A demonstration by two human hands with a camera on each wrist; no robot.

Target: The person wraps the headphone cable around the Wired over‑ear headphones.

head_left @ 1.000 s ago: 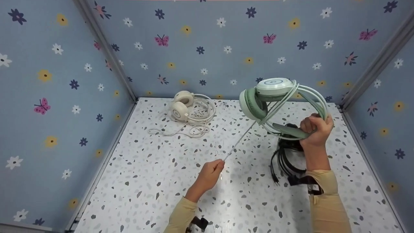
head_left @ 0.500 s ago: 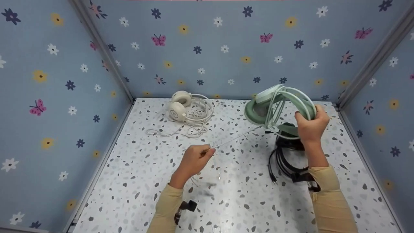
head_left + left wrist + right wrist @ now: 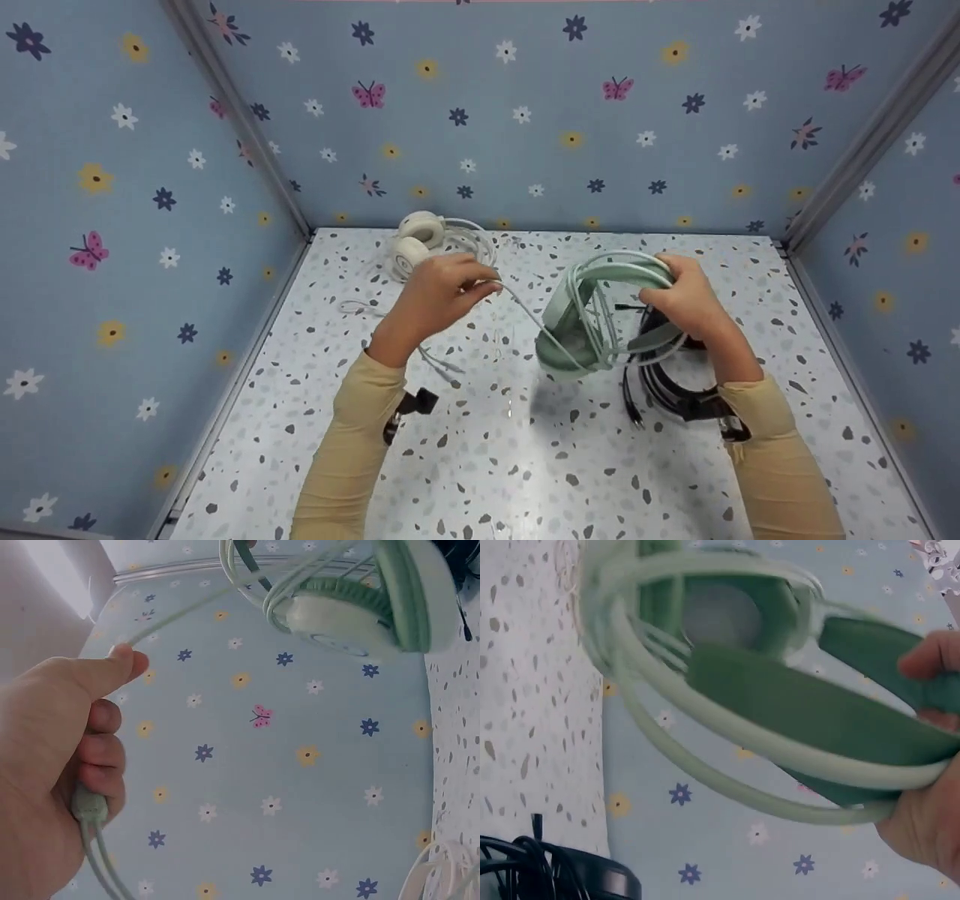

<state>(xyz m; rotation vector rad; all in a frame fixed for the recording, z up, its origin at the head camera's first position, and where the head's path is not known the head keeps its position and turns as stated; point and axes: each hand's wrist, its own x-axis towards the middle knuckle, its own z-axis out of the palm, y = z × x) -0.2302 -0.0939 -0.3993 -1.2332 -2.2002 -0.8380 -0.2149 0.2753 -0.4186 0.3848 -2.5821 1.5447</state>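
My right hand (image 3: 691,300) grips the headband of a pair of green headphones (image 3: 559,356), held above the table with the ear cups toward the left. Loops of pale green cable wrap around the cups and band. From the headphones a single strand of cable (image 3: 525,309) runs to my left hand (image 3: 442,296), which pinches it between thumb and forefinger. In the left wrist view the other fingers curl round the cable's splitter (image 3: 90,806), and two thin ends dangle below it. The right wrist view shows the green headband (image 3: 795,709) inside the right hand's grasp.
Cream headphones (image 3: 420,225) with a coiled cable lie at the back left, partly hidden by my left hand. Black headphones (image 3: 682,401) with black cables lie at the right under my right arm. Flowered panels (image 3: 517,90) enclose the table (image 3: 480,465) at the back and sides.
The green headphones have come down and toward me, tilting as they moved. My left hand has moved up and leftward with the cable, which has gone from taut to slightly slack.
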